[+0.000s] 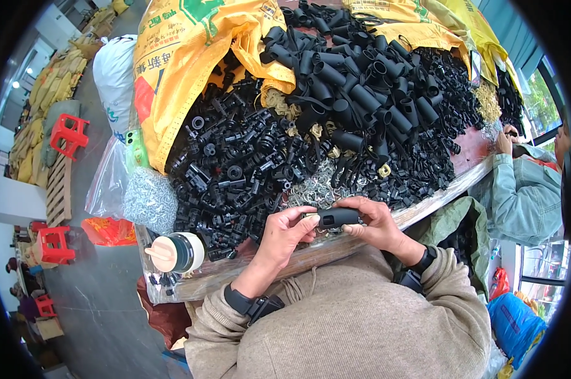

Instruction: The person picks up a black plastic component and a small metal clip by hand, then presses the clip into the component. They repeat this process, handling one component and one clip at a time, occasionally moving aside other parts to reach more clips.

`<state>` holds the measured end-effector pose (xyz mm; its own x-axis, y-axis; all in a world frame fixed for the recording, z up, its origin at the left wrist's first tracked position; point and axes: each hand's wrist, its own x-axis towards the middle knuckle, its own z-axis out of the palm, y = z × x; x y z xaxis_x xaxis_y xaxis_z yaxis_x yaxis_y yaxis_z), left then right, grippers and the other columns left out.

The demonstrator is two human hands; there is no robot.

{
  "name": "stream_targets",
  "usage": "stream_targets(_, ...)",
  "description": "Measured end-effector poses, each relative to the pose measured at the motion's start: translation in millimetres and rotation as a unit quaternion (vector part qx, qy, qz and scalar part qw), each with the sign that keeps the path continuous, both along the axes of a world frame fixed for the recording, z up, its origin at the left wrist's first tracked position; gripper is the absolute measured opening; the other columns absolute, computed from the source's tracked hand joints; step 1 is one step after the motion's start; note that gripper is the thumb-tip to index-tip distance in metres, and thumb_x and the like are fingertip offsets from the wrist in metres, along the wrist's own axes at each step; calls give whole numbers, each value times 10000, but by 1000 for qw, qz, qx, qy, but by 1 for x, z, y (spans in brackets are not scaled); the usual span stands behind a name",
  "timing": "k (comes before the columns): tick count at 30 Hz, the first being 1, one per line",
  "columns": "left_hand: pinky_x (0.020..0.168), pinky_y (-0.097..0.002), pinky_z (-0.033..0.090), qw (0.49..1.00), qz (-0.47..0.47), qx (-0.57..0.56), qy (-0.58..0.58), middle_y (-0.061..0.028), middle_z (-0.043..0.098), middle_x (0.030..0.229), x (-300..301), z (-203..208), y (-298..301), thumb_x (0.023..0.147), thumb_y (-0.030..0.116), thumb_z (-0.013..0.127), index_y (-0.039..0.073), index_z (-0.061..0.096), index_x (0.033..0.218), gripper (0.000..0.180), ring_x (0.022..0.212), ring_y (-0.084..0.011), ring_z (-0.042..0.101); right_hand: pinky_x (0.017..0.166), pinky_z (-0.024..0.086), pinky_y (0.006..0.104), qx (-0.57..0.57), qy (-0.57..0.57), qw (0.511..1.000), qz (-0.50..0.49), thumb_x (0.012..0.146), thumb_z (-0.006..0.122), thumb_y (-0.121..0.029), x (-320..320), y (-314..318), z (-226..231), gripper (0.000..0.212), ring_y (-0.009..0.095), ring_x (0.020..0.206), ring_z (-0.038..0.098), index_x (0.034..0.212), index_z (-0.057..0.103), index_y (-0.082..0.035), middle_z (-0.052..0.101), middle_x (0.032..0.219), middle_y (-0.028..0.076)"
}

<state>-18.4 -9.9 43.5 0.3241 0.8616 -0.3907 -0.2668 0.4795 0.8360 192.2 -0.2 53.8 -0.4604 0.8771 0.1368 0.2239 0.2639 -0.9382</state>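
Observation:
Between my two hands, just over the table's near edge, is a black plastic tube (337, 218) with an oblong slot in its side. My left hand (290, 228) pinches its left end, thumb and fingers closed there. The fingers of my right hand (378, 225) are closed round the other end. Beyond them lies a heap of small black plastic fittings (235, 158), and farther back a pile of black tubes (361, 88) like the one I hold. A scatter of small metal hooks or springs (320, 183) lies just past my hands.
Yellow sacks (178, 69) spill onto the table at the back. A bag of small metal pieces (150, 203) and a lidded flask (179, 252) stand at the left. Another person (519, 189) works at the right. Red stools (69, 136) stand on the floor.

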Motion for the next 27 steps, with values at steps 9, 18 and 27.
stream_targets(9,605,-208,500,998,19,-28,-61,-80,603,855,-8,-5,-23,794,124,593,-24,544,1028,282,671,-114,592,778,444,279,-95,14,995,38,709,671,-142,0,-9,8,416,177,899,563,1075,524,-9,582,963,106)
stream_targets(18,626,-207,495,999,11,11,-36,-81,600,865,-7,-2,-27,782,92,603,-28,545,1024,276,684,-113,589,800,439,280,86,-69,992,57,695,678,-94,3,-15,16,435,190,931,556,1091,517,-11,571,990,113)
stream_targets(27,631,-202,487,998,9,51,39,-78,591,861,-3,4,-28,792,94,593,-41,536,1038,286,680,-106,577,764,446,291,-67,34,997,27,718,666,-138,-7,-20,-2,425,228,885,570,1093,508,-14,568,981,135)
